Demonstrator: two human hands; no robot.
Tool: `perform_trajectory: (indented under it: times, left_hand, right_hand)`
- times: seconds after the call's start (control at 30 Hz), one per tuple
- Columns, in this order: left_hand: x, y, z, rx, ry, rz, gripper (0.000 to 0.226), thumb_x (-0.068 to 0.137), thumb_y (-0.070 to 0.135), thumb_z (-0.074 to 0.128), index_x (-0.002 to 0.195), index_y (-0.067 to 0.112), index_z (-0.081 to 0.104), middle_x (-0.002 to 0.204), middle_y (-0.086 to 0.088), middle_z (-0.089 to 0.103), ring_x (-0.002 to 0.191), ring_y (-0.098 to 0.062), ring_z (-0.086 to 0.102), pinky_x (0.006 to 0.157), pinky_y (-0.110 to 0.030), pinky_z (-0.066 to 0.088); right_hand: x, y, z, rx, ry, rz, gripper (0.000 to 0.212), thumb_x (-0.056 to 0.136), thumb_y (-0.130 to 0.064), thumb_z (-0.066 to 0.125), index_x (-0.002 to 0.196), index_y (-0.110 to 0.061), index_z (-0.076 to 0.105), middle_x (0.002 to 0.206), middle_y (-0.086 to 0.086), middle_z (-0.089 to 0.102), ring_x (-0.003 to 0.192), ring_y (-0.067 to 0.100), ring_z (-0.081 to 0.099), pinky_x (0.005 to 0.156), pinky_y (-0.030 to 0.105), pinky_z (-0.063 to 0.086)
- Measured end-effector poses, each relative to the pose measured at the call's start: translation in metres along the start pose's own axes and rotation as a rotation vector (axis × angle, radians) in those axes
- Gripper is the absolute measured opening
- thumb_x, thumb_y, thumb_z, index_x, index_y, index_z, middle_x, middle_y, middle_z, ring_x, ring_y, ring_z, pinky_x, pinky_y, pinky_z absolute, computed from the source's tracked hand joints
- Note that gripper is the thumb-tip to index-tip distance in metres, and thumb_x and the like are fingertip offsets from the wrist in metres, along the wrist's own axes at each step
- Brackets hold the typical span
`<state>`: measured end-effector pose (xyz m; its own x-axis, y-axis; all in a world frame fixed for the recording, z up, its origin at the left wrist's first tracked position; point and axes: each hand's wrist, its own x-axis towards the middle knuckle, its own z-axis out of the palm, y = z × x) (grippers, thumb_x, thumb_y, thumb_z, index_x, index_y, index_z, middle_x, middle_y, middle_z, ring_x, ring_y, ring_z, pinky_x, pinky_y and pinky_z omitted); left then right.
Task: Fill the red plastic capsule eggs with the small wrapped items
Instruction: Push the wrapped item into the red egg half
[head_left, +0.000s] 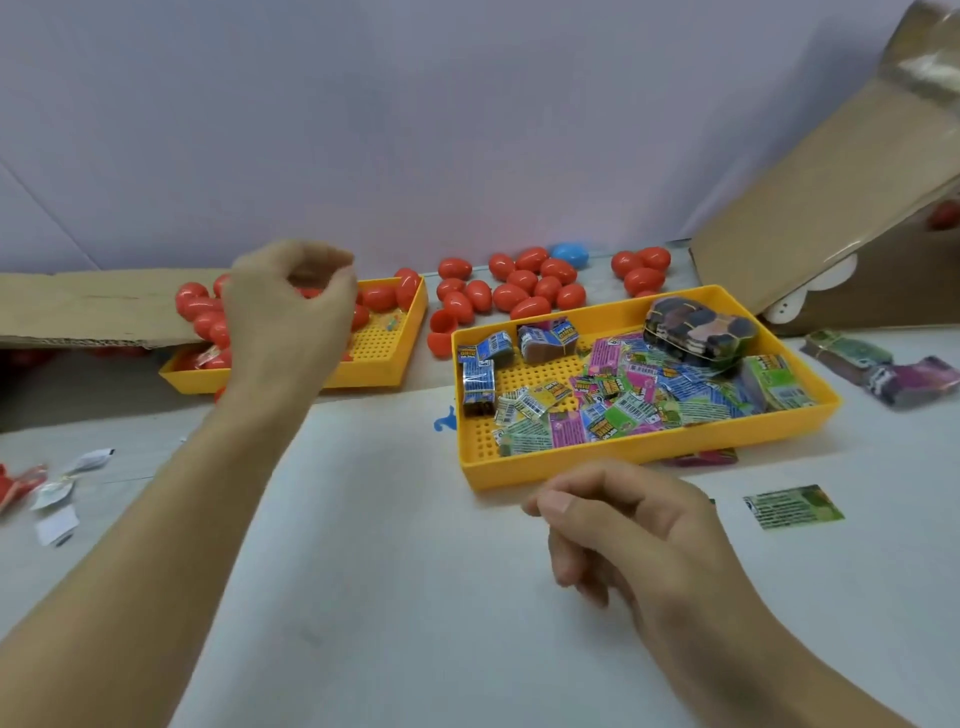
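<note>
A: Eggs first, quick. Where are they?

B: Red capsule eggs (511, 291) lie in a loose cluster along the far edge of the desk (374, 571), behind the right yellow tray (644, 452). More sit in the left yellow tray (384, 364), toward its far and left sides. One blue egg (570, 254) is at the back of the cluster.

A: Long axes?

B: Mixed. Most lie on their sides, long axes running every way; several near the middle slant up to the right. One opened half (442, 320) sits by the right tray's far-left corner, mouth facing roughly this way.

A: Wrapped items?

B: Small wrapped items (613, 400) are heaped flat in the right tray, filling its middle and near-right part. A few blue packs (478, 382) stand by its left wall. A dark banded bundle (698, 327) sits at its far-right corner. One green packet (794, 506) lies flat on the desk, right of the right hand.

A: Hands?

B: Left hand (291, 306) is raised over the left tray, forearm reaching away, fingers curled inward toward the thumb. Blurred; can't tell if anything's in it. Right hand (618, 525) hovers just in front of the right tray's near wall, fingers loosely curled, thumb on top, holding nothing.

A: Other stuff?

B: Cardboard flap (88, 312) at far left covers the left tray's corner. Cardboard box (810, 208) at far right. Torn wrappers (57, 493) near the left edge.
</note>
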<state>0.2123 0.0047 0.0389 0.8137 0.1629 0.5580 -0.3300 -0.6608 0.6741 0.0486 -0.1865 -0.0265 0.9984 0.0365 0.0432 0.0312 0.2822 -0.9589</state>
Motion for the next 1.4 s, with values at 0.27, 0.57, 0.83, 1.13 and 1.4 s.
perform_trajectory:
  times: [0.27, 0.57, 0.83, 1.13, 1.4]
  left_hand:
    - [0.028, -0.048, 0.009, 0.474, -0.405, -0.207, 0.022, 0.090, 0.017, 0.072, 0.111, 0.011, 0.076, 0.114, -0.008, 0.065, 0.096, -0.015, 0.047, 0.077, -0.028, 0.035]
    - [0.009, -0.007, 0.009, 0.197, -0.217, -0.027, 0.041, 0.078, 0.024, 0.085, 0.115, 0.014, 0.070, 0.105, -0.002, 0.069, 0.090, -0.014, 0.063, 0.077, -0.022, 0.047]
    - [-0.125, 0.066, 0.016, -0.888, -0.284, -0.102, 0.035, 0.063, 0.006, 0.085, 0.093, 0.015, 0.069, 0.087, -0.004, 0.074, 0.086, -0.016, 0.073, 0.076, -0.022, 0.057]
    - [-0.169, 0.062, 0.018, -0.915, -0.134, 0.009, 0.041, 0.060, 0.031, 0.091, 0.096, 0.034, 0.070, 0.095, -0.005, 0.073, 0.086, -0.021, 0.074, 0.073, -0.024, 0.058]
    - [-0.163, 0.052, 0.002, -0.785, -0.218, 0.218, 0.038, 0.073, 0.022, 0.085, 0.103, 0.026, 0.064, 0.099, 0.003, 0.070, 0.092, -0.027, 0.072, 0.077, -0.031, 0.060]
  right_hand:
    - [0.001, -0.001, -0.003, -0.059, -0.099, 0.011, 0.032, 0.065, -0.045, 0.067, 0.077, -0.017, 0.075, 0.052, 0.002, 0.059, 0.051, 0.007, 0.054, 0.052, 0.014, 0.040]
    - [0.003, -0.002, -0.002, -0.006, -0.067, 0.035, 0.028, 0.065, -0.044, 0.068, 0.075, -0.019, 0.075, 0.052, 0.002, 0.057, 0.052, 0.017, 0.043, 0.046, 0.022, 0.034]
    - [0.000, -0.010, -0.004, 0.045, -0.025, 0.008, 0.036, 0.075, -0.050, 0.067, 0.093, -0.019, 0.073, 0.067, 0.003, 0.062, 0.068, 0.014, 0.060, 0.049, 0.026, 0.043]
    - [-0.009, -0.035, -0.017, -0.229, -0.053, -0.040, 0.034, 0.079, -0.057, 0.061, 0.069, -0.026, 0.070, 0.067, 0.005, 0.067, 0.063, 0.014, 0.064, 0.050, 0.022, 0.045]
    - [-0.011, -0.041, -0.020, -0.309, -0.022, -0.102, 0.039, 0.076, -0.054, 0.062, 0.062, -0.018, 0.066, 0.052, 0.003, 0.057, 0.050, 0.029, 0.047, 0.046, 0.021, 0.039]
